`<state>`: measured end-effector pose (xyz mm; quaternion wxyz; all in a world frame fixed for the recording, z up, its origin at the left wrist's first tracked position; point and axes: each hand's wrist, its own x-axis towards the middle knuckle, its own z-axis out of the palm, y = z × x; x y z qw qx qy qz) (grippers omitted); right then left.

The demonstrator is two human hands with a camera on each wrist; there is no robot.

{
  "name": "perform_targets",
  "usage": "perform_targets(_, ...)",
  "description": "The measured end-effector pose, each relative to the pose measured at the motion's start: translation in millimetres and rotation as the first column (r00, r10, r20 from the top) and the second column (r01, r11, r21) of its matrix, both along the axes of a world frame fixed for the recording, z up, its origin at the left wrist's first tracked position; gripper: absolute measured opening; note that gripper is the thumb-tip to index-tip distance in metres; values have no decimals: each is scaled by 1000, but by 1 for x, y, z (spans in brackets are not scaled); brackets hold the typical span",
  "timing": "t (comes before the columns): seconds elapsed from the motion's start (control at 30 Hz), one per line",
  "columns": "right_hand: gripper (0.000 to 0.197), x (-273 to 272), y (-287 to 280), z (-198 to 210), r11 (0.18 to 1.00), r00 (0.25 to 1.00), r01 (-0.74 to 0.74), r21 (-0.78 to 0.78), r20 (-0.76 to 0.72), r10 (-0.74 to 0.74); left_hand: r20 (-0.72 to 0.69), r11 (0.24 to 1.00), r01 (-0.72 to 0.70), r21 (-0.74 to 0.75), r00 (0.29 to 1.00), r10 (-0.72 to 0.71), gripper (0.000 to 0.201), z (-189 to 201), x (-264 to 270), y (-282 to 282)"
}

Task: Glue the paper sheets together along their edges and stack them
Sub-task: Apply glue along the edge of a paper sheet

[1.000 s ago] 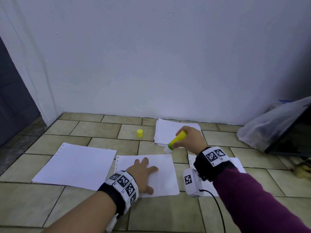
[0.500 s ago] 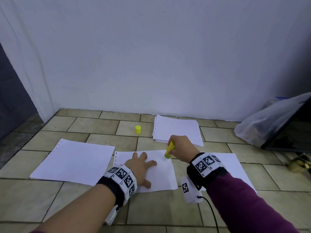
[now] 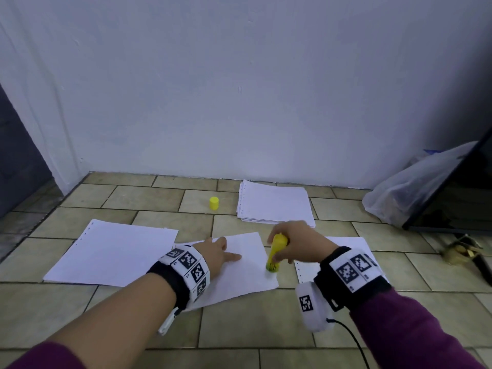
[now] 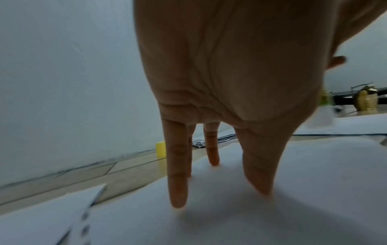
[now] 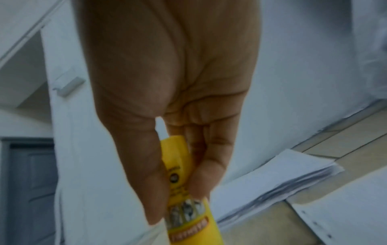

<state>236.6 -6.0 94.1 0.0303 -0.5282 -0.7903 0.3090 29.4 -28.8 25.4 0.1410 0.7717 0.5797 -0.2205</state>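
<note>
My left hand (image 3: 218, 253) lies flat with straight fingers (image 4: 178, 182) on the middle paper sheet (image 3: 247, 278), pressing it to the floor. My right hand (image 3: 295, 246) grips a yellow glue stick (image 3: 275, 253) (image 5: 184, 199), tip down on that sheet's right edge. A second sheet (image 3: 117, 254) lies to the left, partly under the middle one. A third sheet (image 3: 346, 243) lies to the right, mostly hidden by my right wrist. A stack of paper (image 3: 274, 202) sits near the wall.
The yellow glue cap (image 3: 213, 203) (image 4: 160, 149) stands on the tiled floor left of the stack. A clear plastic bag (image 3: 410, 195) and a dark panel (image 3: 458, 198) stand at the right. A white wall (image 3: 239, 89) runs close behind.
My right hand came down from over the stack, set the glue stick on the middle sheet's top right corner, then slid it toward me along the right edge. The left hand stayed pressing.
</note>
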Motion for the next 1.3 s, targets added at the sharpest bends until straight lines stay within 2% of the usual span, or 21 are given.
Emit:
perform_targets(0.07,31,8,8,6,991,980,127,40,-160,-119,-20,1000,-19,-5,1000,19,69,1,0,-1)
perform_targets(0.2,21,13,18,4,956,890,284,70,-392,-235,34,993,19,112,999,-23,77,2,1,-11)
perform_targets(0.3,19,10,21,-5,942,846,331,52,-459,-272,149,989,59,139,986,-79,74,-3,0,-16)
perform_targets(0.4,20,3,25,-14,934,831,356,31,-468,-301,114,993,43,110,992,-56,73,-3,-3,-16)
perform_targets(0.53,22,-12,29,-23,934,857,352,61,-422,-295,58,992,-18,127,998,10,74,-4,-5,-12)
perform_targets(0.7,24,-38,35,-32,946,900,301,123,-364,-239,114,992,-86,87,991,76,75,-9,-1,-8)
perform_targets(0.97,27,-70,49,-46,969,961,169,178,-247,-122,132,992,-87,86,988,75,81,-11,-5,-11)
perform_targets(1.07,28,-68,49,-41,979,983,97,177,-168,-67,141,993,-87,84,987,75,83,-12,-6,-11)
perform_targets(1.17,29,-59,43,-30,983,1000,-18,182,-18,22,161,991,-100,88,983,85,82,-11,-6,-11)
perform_targets(1.3,30,-40,29,-13,978,982,-144,148,142,123,190,988,-105,111,978,82,74,-12,-6,-8)
